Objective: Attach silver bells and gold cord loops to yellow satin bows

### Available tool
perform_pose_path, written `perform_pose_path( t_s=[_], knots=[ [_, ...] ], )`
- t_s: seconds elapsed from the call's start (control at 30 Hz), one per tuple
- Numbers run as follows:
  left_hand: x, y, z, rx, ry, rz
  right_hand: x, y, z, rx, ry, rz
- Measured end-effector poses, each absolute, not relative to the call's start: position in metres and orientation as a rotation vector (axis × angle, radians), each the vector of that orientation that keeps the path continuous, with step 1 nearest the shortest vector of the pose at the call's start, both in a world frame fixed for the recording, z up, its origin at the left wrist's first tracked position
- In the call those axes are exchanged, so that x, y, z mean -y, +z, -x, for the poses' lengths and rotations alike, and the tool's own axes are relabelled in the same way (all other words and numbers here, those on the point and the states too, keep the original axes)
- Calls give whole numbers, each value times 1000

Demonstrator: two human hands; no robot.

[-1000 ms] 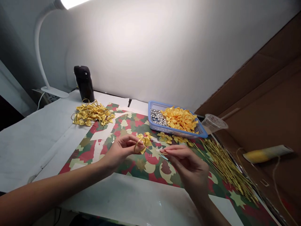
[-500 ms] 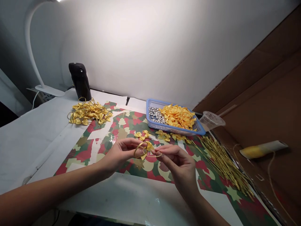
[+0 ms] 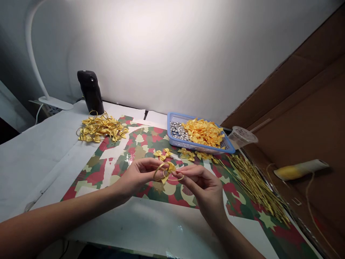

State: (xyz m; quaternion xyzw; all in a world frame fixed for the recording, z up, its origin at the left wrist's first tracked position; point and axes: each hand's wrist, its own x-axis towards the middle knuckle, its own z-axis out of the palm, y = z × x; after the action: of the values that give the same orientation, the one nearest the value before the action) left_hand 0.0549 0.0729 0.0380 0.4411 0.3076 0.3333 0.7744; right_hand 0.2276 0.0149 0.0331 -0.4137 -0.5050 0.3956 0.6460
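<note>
Between my hands, above the patterned paper, is a yellow ribbon bow [image 3: 170, 167] with a looped gold cord [image 3: 159, 172]. My left hand [image 3: 141, 174] pinches the bow and its loop from the left. The thumb and fingertips of my right hand [image 3: 203, 183] are closed on the cord at the bow's right side, where a thin loop curves below them. Just beyond my fingers lie several loose yellow bows [image 3: 186, 154] on the paper. What sits right between the fingertips is partly hidden.
A blue basket [image 3: 229, 148] holds yellow bows and silver bells. Finished-looking corded bows [image 3: 102, 127] are heaped at left near a black bottle-shaped object [image 3: 91, 91]. Gold cords [image 3: 256, 189] lie right, by a clear cup [image 3: 242, 136] and a thread spool [image 3: 302, 169]. A white lamp [image 3: 33, 54] stands left.
Very little differs. My right fingertips have shifted slightly left along the cord towards the bow, and the whole view has moved a touch.
</note>
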Motion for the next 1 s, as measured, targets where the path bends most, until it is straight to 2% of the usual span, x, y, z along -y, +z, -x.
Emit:
perform_pose_path(
  t_s=[0.5, 1.0],
  knots=[
    [-74, 36, -56, -665, 718, -944, -13, 32, -228, 1179, 876, 971],
    [-72, 41, -58, -718, 696, -959, -10, 28, -230, 1332, 617, 1008]
  ],
)
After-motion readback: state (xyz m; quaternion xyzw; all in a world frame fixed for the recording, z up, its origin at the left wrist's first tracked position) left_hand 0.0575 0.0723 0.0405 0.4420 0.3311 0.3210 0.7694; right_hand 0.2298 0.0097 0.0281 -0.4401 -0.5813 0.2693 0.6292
